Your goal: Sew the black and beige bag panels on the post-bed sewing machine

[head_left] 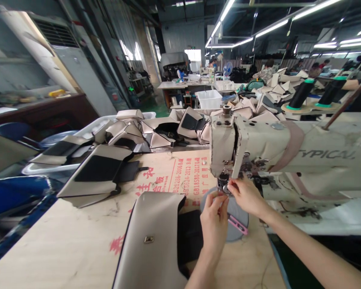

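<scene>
The head of a white sewing machine [225,148] stands at the right. Close to its needle area, my left hand [215,218] has thumb and fingers pinched together; whatever is between them is too small to make out. Just beside it, my right hand [249,196] pinches at the metal parts by the presser foot, its fingertips partly merging with them. Below the hands lies a grey round pad [242,206], with a pink snap-blade knife [238,224] on it. A beige bag [156,237] with a small metal clasp and dark lining lies left of my left hand.
Another beige and black bag piece [99,172] rests on the plywood table [63,245] at left. Beyond it, white bins hold many bag pieces [129,132]. Black thread cones [301,94] stand behind the machine. Other people sit in the background.
</scene>
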`<state>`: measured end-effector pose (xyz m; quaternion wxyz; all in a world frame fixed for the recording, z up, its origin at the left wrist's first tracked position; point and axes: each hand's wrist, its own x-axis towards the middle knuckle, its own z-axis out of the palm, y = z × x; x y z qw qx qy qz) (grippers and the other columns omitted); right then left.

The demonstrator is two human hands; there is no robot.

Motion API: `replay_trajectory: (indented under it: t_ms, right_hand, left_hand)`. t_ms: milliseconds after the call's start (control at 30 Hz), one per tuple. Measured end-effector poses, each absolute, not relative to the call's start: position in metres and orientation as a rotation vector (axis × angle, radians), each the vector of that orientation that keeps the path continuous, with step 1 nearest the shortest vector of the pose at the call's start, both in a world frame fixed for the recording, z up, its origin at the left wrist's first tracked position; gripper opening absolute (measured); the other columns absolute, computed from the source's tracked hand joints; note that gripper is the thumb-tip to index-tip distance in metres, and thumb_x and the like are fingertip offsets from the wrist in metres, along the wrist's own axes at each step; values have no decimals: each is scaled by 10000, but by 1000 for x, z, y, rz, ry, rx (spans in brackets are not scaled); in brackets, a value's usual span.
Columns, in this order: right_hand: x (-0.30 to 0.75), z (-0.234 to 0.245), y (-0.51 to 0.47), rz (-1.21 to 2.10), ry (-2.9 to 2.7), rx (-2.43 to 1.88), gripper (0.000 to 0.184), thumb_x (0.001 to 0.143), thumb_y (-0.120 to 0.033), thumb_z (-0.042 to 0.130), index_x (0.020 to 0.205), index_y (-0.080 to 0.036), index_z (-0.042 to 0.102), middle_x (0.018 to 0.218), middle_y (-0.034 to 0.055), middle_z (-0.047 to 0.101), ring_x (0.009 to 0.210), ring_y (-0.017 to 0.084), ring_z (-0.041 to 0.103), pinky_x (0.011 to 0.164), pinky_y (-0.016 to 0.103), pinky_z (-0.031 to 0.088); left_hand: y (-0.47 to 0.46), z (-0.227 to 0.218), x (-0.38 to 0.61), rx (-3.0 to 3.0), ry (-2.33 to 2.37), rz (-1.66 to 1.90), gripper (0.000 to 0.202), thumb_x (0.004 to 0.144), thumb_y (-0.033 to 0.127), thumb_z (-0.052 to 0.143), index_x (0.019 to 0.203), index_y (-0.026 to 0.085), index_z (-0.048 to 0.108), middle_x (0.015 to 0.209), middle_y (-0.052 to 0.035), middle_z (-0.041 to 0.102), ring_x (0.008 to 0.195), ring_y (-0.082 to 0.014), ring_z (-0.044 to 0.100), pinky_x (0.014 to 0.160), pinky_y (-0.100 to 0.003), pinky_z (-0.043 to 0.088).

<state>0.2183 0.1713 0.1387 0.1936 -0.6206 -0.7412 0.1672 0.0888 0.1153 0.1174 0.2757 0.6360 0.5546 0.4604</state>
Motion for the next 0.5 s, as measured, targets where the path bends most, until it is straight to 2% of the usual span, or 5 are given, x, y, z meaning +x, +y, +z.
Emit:
replay_trajectory:
  t_ms: [67, 133, 333, 500]
  right_hand:
    - [217, 135, 180, 388, -2090, -1816, 261, 848, -307, 387, 888, -162, 600, 961, 101, 601, 946, 224, 524, 798, 306, 350]
    - [216, 130, 188, 328, -2092, -1892, 292, 846, -313, 384, 933, -147, 607, 987, 131, 600, 973, 255, 515, 809, 338, 348]
    - [212, 123, 201, 243, -2127, -1993, 319, 840, -320, 382, 902, -151, 646, 952, 137, 634, 980, 271, 531, 840, 372, 345]
    - [211, 126, 205, 227, -2135, -1973, 292, 837, -300, 382, 904, -195, 645, 970, 88, 645, 959, 238, 557, 835, 348, 363]
  left_hand:
    - [117, 113, 96, 1804, 1548, 1257, 204, 861, 250, 415, 913, 216, 610, 1119, -42, 562, 884, -124, 591, 721, -191, 458]
    - [120, 109, 101, 1888, 1617, 1211, 219, 874, 234, 381, 925, 224, 594, 1181, -37, 545, 891, -122, 601, 706, -182, 460]
    - [129, 104, 102, 2130, 1856, 729, 258, 881, 190, 298, 955, 210, 545, 1276, -86, 485, 626, -120, 629, 493, -203, 431]
    - [130, 113, 99, 2303, 1883, 433, 276, 830, 110, 333, 1016, 210, 510, 1345, -86, 399, 601, -125, 614, 456, -221, 419]
